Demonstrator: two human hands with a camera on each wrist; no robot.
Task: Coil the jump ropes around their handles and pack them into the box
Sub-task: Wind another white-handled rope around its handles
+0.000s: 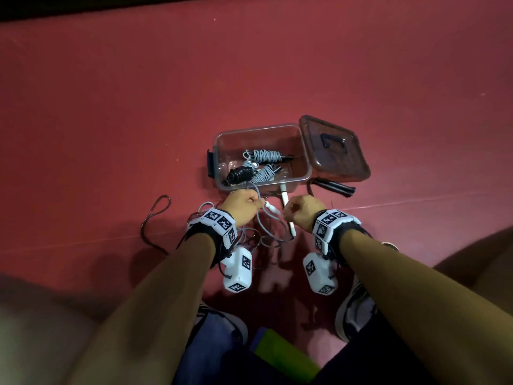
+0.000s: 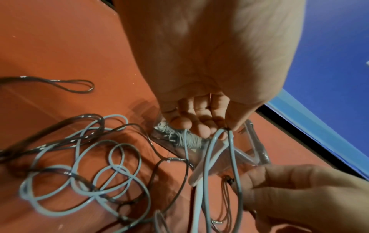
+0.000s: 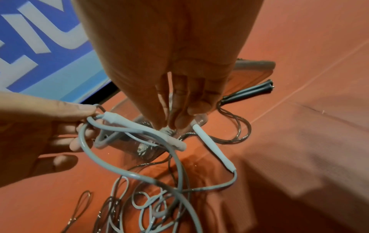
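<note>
A clear plastic box (image 1: pixel 255 128) stands open on the red floor and holds two coiled grey ropes (image 1: pixel 266 155) and a coiled black rope (image 1: pixel 240 173). Just in front of it, my left hand (image 1: pixel 241 205) pinches the cord end of a loose grey jump rope beside one pale handle (image 3: pixel 139 127). My right hand (image 1: pixel 301 209) has its fingers curled on the same rope near the second pale handle (image 3: pixel 211 151). The rest of the grey cord (image 2: pixel 79 181) lies in tangled loops below my hands, mixed with a thin black cord (image 1: pixel 155 215).
The box's tinted lid (image 1: pixel 333 162) lies against its right side, with two black handles (image 1: pixel 337 187) in front of it. My shoes (image 1: pixel 355 309) are close behind the rope pile. A blue banner (image 3: pixel 40 47) runs along the floor's far edge.
</note>
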